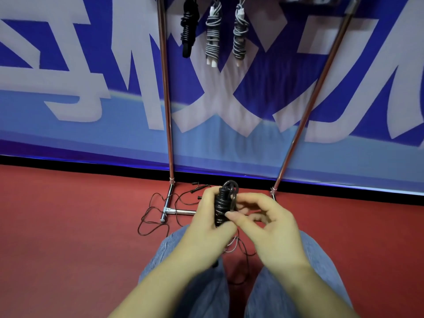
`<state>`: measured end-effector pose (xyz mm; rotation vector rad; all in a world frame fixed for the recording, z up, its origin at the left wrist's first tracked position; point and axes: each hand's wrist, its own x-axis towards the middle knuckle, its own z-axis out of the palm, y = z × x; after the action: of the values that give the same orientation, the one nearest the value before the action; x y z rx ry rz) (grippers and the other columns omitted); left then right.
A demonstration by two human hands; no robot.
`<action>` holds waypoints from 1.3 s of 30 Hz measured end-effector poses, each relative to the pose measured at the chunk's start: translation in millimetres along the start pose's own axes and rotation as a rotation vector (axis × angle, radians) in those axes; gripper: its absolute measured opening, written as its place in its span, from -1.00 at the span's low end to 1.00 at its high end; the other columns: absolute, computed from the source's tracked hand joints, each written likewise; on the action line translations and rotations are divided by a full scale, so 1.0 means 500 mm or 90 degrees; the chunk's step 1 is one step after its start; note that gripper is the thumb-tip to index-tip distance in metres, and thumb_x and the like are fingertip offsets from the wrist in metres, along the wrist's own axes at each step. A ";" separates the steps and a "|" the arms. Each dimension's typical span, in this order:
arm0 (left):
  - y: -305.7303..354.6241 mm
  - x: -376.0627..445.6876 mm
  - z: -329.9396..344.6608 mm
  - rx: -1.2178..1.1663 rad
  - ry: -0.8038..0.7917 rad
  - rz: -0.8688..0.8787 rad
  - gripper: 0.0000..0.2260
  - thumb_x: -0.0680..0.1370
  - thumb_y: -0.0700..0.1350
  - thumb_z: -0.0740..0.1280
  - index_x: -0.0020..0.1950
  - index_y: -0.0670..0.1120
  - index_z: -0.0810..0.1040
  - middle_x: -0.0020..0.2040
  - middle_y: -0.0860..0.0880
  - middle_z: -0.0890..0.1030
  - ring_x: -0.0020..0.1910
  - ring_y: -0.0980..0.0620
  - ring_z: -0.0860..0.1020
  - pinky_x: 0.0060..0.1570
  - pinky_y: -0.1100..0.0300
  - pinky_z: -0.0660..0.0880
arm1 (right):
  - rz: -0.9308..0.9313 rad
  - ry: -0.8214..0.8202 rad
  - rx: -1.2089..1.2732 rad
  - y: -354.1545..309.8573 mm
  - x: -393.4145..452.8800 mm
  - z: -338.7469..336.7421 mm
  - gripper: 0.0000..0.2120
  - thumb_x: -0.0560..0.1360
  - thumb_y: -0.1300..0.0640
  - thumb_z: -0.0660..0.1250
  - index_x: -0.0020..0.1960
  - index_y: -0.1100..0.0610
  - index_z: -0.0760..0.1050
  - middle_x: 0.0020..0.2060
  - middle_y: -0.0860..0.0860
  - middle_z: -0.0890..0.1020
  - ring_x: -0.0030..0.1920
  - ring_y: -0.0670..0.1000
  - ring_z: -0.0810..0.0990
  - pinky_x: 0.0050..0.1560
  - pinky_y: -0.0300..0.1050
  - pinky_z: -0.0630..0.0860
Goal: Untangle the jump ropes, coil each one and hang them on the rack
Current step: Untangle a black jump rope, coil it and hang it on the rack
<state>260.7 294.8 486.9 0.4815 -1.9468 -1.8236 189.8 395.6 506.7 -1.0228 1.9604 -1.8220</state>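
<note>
You get bright, even light with only soft shadows on the red floor (68, 226). Wide-angle distortion tilts the rack (165, 88) poles apart. Your forearms blur at the bottom edge, and the banner (68, 65) looks soft.

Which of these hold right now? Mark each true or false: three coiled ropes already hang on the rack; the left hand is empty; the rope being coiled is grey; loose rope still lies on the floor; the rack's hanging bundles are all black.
1. Three coiled ropes hang on the rack: true, one black bundle and two grey bundles.
2. The left hand is empty: false, it grips the black coil.
3. The rope being coiled is grey: false, it is black.
4. Loose rope lies on the floor: true, by the rack's foot.
5. All hanging bundles are black: false, two are grey.
</note>
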 end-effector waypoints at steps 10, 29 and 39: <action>0.003 -0.034 0.007 -0.216 0.043 -0.030 -0.74 0.53 0.05 0.31 0.15 -0.05 0.52 -0.09 0.03 0.65 -0.12 0.08 0.58 -0.12 0.25 0.54 | 0.136 0.027 0.242 -0.014 -0.008 -0.002 -0.83 0.17 0.14 0.42 -0.24 0.13 0.59 -0.28 0.02 0.69 -0.25 -0.11 0.62 -0.20 -0.33 0.52; 0.009 -0.034 0.013 -0.151 0.175 -0.057 -0.77 0.58 -0.07 0.22 0.02 -0.19 0.57 -0.11 -0.18 0.67 -0.14 -0.05 0.59 -0.04 0.07 0.52 | 0.287 -0.053 0.333 -0.006 -0.012 0.012 -0.74 0.14 0.04 0.43 -0.19 0.09 0.61 -0.35 -0.05 0.61 -0.41 -0.15 0.42 -0.34 -0.27 0.28; 0.015 -0.029 0.012 -0.186 0.212 -0.067 -0.95 0.51 -0.26 0.33 -0.09 -0.21 0.58 -0.34 0.01 0.63 -0.36 0.17 0.55 -0.32 0.37 0.46 | 0.289 -0.032 0.283 -0.009 -0.008 0.009 -0.79 0.18 -0.01 0.42 -0.29 0.12 0.62 -0.42 0.01 0.53 -0.43 -0.12 0.39 -0.35 -0.27 0.31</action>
<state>270.1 308.0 492.8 0.7458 -1.4324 -1.9081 196.8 394.9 509.1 -0.4370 1.4956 -1.8172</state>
